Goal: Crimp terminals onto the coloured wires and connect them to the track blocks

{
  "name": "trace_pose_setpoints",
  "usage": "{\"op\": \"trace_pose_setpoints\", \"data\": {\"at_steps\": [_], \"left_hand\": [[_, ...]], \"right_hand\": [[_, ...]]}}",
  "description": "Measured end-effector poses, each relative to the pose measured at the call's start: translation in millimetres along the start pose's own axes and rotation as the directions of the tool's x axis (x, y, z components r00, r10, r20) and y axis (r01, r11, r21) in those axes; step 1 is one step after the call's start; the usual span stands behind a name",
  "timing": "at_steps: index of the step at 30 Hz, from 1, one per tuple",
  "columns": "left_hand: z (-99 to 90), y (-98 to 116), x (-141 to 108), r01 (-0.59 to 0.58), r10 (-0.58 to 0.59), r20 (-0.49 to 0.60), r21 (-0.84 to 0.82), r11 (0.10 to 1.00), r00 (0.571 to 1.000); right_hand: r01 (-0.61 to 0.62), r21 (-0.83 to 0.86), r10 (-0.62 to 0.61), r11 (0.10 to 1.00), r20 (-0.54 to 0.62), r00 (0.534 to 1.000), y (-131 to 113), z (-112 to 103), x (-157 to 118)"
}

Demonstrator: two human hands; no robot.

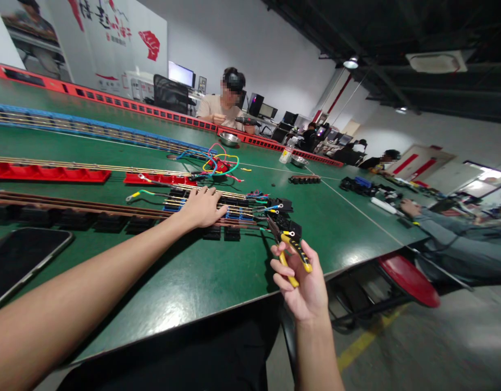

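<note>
My left hand lies palm down with its fingers spread across a bundle of long metal rails on black and blue holders. In my right hand is a pair of pliers with yellow and black handles. Its jaws point at the rail ends, close to short wires tipped with ring terminals. Whether the jaws touch a wire I cannot tell. Black blocks sit around the wire ends. Another ring-ended green and yellow wire sticks out left of my left hand.
A phone lies at the table's left front. Red holders and a blue rail strip run behind. Beyond are coloured wires, a metal bowl and a bottle. Co-workers sit opposite and at the right, near a red stool.
</note>
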State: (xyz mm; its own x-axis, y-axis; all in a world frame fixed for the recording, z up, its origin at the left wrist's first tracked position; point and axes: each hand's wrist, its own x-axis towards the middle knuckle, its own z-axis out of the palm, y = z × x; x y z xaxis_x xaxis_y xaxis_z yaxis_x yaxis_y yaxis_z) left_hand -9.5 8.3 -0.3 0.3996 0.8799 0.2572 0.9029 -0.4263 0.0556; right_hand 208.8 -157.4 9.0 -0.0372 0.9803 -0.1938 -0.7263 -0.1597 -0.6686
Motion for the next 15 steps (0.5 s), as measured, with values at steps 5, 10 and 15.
{"op": "trace_pose_setpoints", "data": {"at_steps": [5, 10, 15], "left_hand": [[0.8, -0.6, 0.0, -0.008, 0.007, -0.011, -0.013, 1.0, 1.0], [2.0, -1.0, 0.6, 0.002, -0.002, -0.006, 0.014, 1.0, 1.0], [3.6, -1.8, 1.1, -0.012, 0.012, -0.015, 0.009, 1.0, 1.0]], "right_hand": [[-0.04, -0.001, 0.04, 0.999, -0.011, 0.999, 1.1, 5.7, -12.9], [-0.026, -0.067, 0.026, 0.997, -0.008, 1.0, 4.1, 7.0, -10.7], [0.084, -0.085, -0.088, 0.993, -0.043, 0.995, 9.6, 2.3, 6.7]]}}
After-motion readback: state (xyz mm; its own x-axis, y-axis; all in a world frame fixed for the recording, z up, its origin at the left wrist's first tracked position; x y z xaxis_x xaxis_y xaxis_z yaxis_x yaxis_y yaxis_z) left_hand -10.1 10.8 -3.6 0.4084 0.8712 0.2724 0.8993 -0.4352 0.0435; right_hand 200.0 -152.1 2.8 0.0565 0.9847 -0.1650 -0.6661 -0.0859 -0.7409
